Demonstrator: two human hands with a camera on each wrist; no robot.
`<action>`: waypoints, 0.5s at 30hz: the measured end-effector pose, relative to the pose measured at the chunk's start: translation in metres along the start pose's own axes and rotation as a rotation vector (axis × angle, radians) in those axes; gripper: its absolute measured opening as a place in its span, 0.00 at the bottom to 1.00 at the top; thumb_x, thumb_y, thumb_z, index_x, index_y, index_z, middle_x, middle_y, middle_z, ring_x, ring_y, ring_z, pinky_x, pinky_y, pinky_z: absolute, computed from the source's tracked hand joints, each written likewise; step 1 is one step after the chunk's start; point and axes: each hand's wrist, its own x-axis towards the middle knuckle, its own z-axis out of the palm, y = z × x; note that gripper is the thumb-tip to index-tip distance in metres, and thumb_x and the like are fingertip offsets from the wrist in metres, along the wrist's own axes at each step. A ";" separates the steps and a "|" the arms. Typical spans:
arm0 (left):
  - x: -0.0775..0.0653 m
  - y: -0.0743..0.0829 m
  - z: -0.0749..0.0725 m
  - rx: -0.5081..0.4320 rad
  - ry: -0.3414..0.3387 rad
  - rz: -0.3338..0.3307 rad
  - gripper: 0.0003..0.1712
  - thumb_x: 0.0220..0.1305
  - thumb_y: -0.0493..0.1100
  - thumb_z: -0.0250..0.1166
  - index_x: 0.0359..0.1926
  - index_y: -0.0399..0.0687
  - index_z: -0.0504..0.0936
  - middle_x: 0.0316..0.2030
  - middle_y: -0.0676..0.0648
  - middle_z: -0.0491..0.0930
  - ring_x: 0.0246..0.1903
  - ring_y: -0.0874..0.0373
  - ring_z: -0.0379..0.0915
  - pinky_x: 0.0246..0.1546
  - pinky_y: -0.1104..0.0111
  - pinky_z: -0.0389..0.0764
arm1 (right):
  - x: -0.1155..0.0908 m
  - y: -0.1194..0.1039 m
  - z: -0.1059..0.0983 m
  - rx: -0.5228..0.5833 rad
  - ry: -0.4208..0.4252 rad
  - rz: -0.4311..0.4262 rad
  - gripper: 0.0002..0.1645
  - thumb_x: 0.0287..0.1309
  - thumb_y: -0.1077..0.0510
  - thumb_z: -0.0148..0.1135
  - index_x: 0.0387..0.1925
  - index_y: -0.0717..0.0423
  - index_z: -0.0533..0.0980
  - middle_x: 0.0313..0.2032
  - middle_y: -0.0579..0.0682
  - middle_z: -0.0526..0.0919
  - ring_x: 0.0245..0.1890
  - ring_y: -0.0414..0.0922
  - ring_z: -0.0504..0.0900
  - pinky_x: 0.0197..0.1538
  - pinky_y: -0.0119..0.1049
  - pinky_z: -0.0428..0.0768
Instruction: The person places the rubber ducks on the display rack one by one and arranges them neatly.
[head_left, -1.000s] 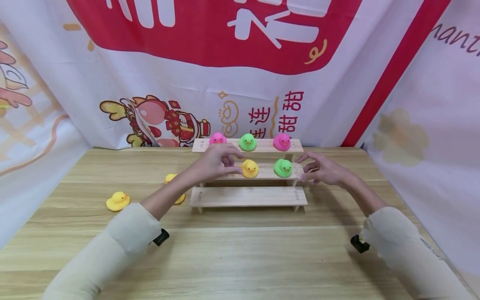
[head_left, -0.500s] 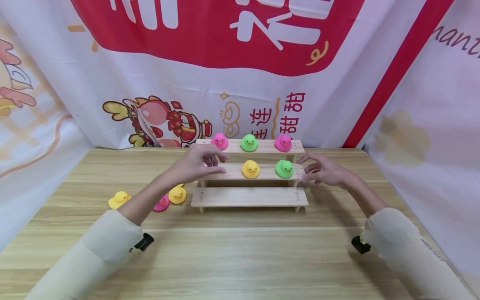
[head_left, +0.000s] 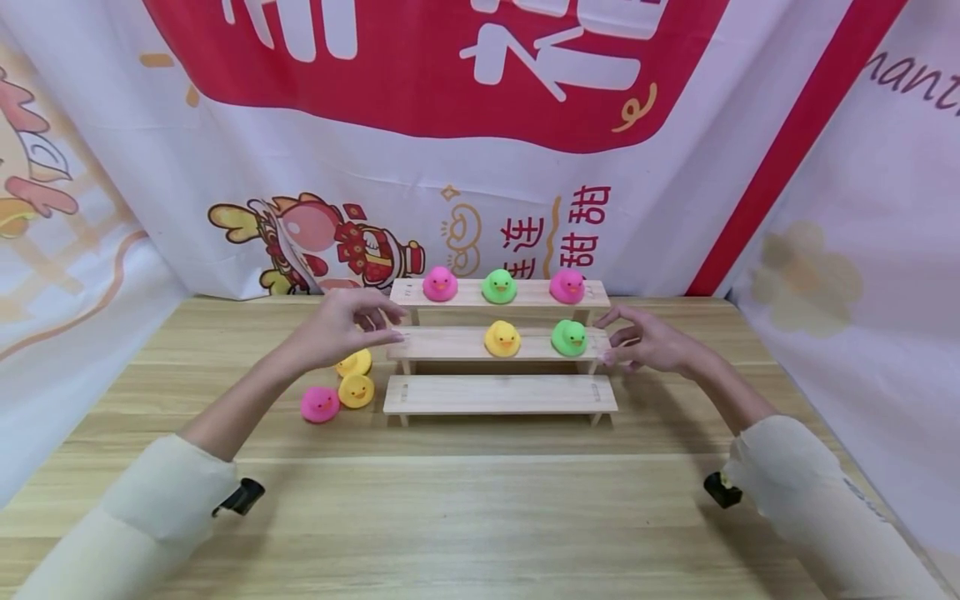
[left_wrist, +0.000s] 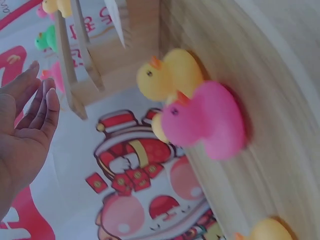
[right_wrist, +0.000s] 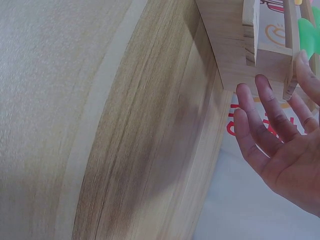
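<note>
My left hand (head_left: pixel 348 329) hovers at the left end of the wooden three-tier stand (head_left: pixel 498 396), fingers loosely bent, holding nothing. My right hand (head_left: pixel 645 337) is at the right end of the middle tier, fingers spread in the right wrist view. Its thumb is close to the shelf end; contact is unclear. A yellow rubber duck (head_left: pixel 502 339) and a green rubber duck (head_left: pixel 569 337) sit on the middle tier. Along the top tier are a pink duck (head_left: pixel 440 284), a green duck (head_left: pixel 499 287) and another pink duck (head_left: pixel 567 286).
Left of the stand, a pink duck (head_left: pixel 320 404) and two yellow ducks, one in front (head_left: pixel 356 390), cluster on the wooden table (head_left: pixel 480 508). Another yellow duck (left_wrist: pixel 270 232) shows in the left wrist view; the left arm hides it in the head view. A printed cloth (head_left: pixel 360 150) hangs behind.
My left hand has drawn away leftward from the yellow duck on the middle tier, leaving that duck in place. The right hand has stayed put.
</note>
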 end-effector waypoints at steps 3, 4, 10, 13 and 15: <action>-0.006 -0.010 -0.005 0.030 -0.003 -0.037 0.14 0.60 0.36 0.78 0.47 0.38 0.89 0.36 0.46 0.87 0.32 0.56 0.81 0.33 0.70 0.83 | 0.000 0.000 0.000 0.001 0.001 0.001 0.31 0.65 0.65 0.68 0.65 0.64 0.65 0.41 0.58 0.84 0.41 0.46 0.83 0.40 0.50 0.86; -0.009 -0.012 -0.007 0.041 -0.008 -0.049 0.14 0.60 0.37 0.77 0.47 0.38 0.89 0.35 0.46 0.87 0.32 0.56 0.81 0.33 0.70 0.83 | 0.000 0.000 0.000 -0.001 0.001 0.001 0.31 0.65 0.64 0.69 0.65 0.64 0.65 0.42 0.58 0.84 0.42 0.46 0.83 0.40 0.50 0.86; -0.023 -0.031 -0.019 0.070 -0.059 -0.118 0.14 0.63 0.37 0.75 0.48 0.35 0.88 0.36 0.46 0.87 0.32 0.55 0.80 0.34 0.70 0.83 | 0.000 0.000 0.000 -0.007 0.004 0.002 0.32 0.65 0.64 0.69 0.66 0.64 0.65 0.44 0.59 0.86 0.42 0.46 0.83 0.38 0.47 0.86; -0.030 -0.043 -0.024 0.070 -0.067 -0.132 0.14 0.62 0.36 0.75 0.48 0.33 0.87 0.36 0.45 0.88 0.32 0.55 0.81 0.35 0.71 0.83 | 0.000 0.000 0.000 0.000 0.006 0.005 0.32 0.66 0.64 0.69 0.66 0.64 0.65 0.44 0.60 0.86 0.42 0.46 0.84 0.38 0.46 0.86; -0.034 -0.050 -0.026 0.072 -0.074 -0.138 0.14 0.62 0.34 0.75 0.47 0.33 0.87 0.37 0.44 0.87 0.33 0.55 0.81 0.35 0.71 0.84 | 0.000 0.000 0.000 -0.001 0.005 0.006 0.32 0.66 0.64 0.68 0.66 0.64 0.65 0.45 0.60 0.87 0.42 0.46 0.84 0.38 0.46 0.86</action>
